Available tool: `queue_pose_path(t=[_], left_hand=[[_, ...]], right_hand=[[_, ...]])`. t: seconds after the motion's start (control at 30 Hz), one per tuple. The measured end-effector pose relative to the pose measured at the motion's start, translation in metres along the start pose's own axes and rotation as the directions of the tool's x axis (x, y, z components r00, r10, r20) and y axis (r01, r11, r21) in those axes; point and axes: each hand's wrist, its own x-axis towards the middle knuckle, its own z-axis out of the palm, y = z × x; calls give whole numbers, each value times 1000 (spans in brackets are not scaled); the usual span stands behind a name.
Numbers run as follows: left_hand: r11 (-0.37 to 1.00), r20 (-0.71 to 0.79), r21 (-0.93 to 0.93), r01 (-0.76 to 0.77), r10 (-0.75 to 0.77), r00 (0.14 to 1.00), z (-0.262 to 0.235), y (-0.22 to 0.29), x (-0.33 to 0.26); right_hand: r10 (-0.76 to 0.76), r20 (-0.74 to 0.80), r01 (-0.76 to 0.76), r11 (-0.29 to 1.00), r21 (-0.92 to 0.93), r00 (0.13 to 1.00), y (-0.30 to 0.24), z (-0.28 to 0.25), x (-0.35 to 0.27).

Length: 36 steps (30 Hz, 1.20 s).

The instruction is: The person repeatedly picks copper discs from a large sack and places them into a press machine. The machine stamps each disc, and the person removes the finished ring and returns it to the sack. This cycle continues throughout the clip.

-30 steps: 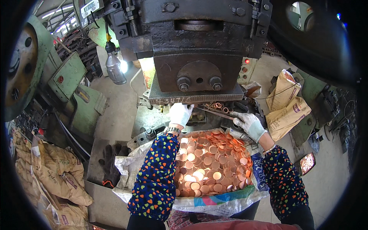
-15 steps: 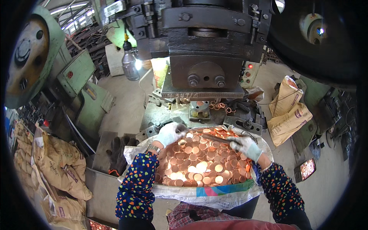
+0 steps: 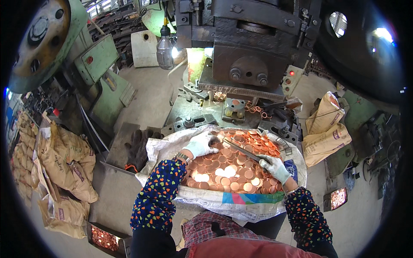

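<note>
Left hand: the left hand (image 3: pixel 201 145), in a white glove, has its fingers bent at the upper left of the discs; whether a disc is pinched in them I cannot tell.
Right hand: the right hand (image 3: pixel 275 168), also gloved, is closed around dark metal tweezers (image 3: pixel 241 150), whose far end slants up and left over the heap, toward the left fingers.
Copper discs: the discs (image 3: pixel 232 172) lie loose in a thick heap on the opened white sack (image 3: pixel 160 150), in front of the person, right under both hands.
Small metal block: the block (image 3: pixel 234 112) stands beyond the sack, well apart from both hands; a round coppery patch shows on its top, perhaps a disc, too small to be sure.
Press: the dark press head (image 3: pixel 247 60) hangs above the block; the height of the gap is hard to judge.
Rings done: a loose bunch of copper rings (image 3: pixel 258 109) lies beside the block, to its right, which suggests that some pieces have been through the press.
Discs left: the sack is well filled, so by my judgement far more remains than the few rings in sight.
</note>
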Motion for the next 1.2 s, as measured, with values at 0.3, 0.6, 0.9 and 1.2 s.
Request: queue_pose_path(t=[0.3,0.6,0.9,1.2], left_hand=[[980,-27,-193,57,-64,998,5,-14,9],[822,85,-550,145,-118,989,-1,-19,10],[660,-143,-751,-12,-146,979,-9,-8,15],[525,-231,-846,-95,-200,952,-41,13,49]], right_hand=[[16,-23,-17,999,-42,1000,1,0,2],[1,-19,-2,998,-57,1000,9,-1,9],[-166,-95,160,985,-63,982,-9,-59,18],[-306,-198,118,767,-631,931,-27,-108,89]])
